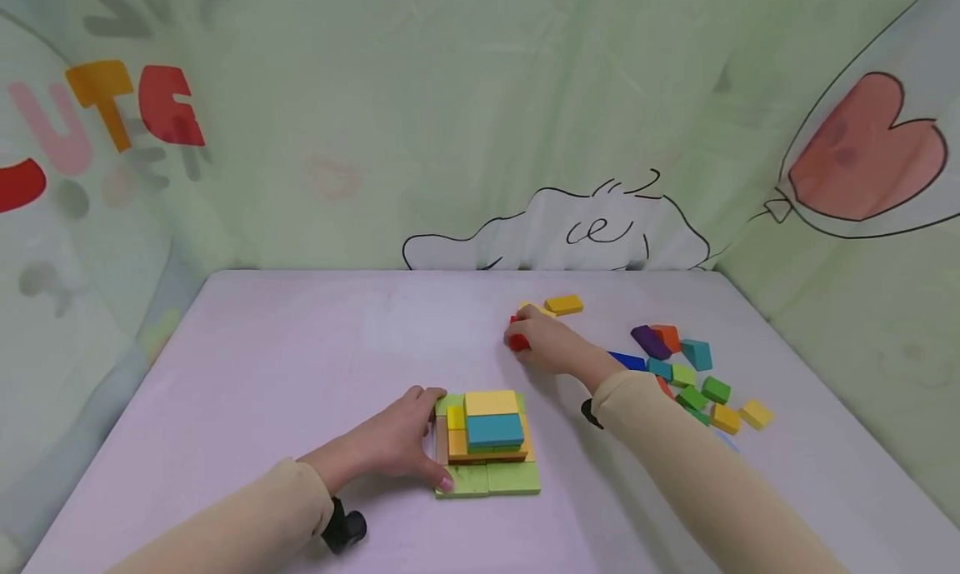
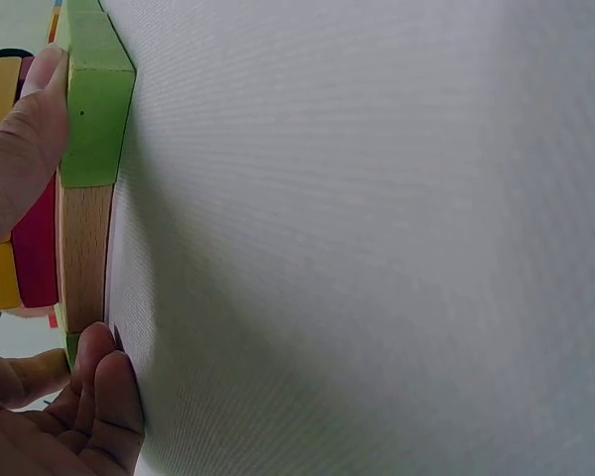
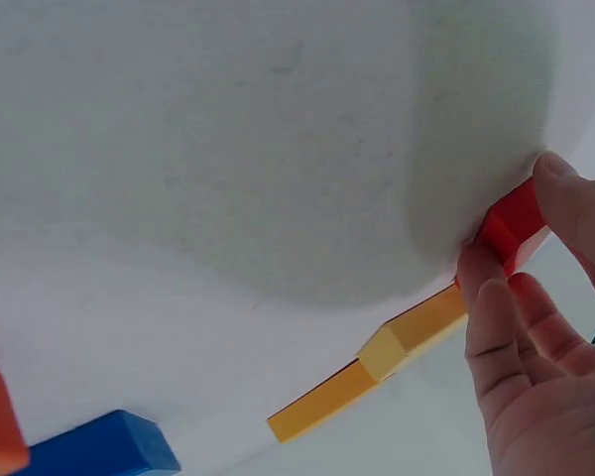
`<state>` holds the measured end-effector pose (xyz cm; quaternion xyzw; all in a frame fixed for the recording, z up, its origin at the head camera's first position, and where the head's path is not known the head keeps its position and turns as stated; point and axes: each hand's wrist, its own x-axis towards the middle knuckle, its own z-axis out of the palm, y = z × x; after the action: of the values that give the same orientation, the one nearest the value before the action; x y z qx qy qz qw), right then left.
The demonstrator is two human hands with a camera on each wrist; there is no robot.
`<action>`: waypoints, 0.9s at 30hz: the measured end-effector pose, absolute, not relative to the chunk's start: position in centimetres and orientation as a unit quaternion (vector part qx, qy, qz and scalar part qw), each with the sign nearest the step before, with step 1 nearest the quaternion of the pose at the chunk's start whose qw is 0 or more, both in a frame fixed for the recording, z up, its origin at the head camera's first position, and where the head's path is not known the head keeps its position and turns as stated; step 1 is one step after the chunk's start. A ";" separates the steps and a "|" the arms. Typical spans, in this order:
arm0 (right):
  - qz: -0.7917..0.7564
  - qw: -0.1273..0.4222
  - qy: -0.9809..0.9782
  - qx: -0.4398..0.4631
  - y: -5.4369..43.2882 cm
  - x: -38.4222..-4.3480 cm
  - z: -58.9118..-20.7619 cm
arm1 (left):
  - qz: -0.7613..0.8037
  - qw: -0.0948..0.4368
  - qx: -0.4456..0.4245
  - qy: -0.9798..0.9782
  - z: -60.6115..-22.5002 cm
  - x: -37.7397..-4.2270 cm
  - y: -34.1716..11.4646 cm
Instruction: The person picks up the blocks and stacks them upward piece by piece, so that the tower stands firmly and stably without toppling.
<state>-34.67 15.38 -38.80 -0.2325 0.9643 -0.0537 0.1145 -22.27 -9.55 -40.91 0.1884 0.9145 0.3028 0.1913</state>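
One red block (image 3: 516, 220): pinched between thumb and fingers of my right hand (image 1: 551, 341), toward the tabletop's (image 1: 360, 324) far edge, just beside two yellow blocks (image 1: 564, 305). One block stack (image 1: 495, 430): nearer the near edge, its left corners clasped by thumb and fingers of my left hand (image 1: 397, 435).

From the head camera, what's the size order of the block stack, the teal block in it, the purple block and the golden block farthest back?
1. Block stack
2. Teal block
3. Purple block and golden block: too alike to rank, and the golden one lies farther off.
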 end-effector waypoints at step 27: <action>-0.100 0.191 0.958 -0.190 17.2 -31.0 -37.8 | 0.307 0.190 0.186 0.914 -40.7 -22.1 -9.5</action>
<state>-30.98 17.21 -37.82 -0.1900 0.9578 -0.1001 0.1911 -22.12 -9.55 -40.68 0.1857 0.9139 0.3067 0.1904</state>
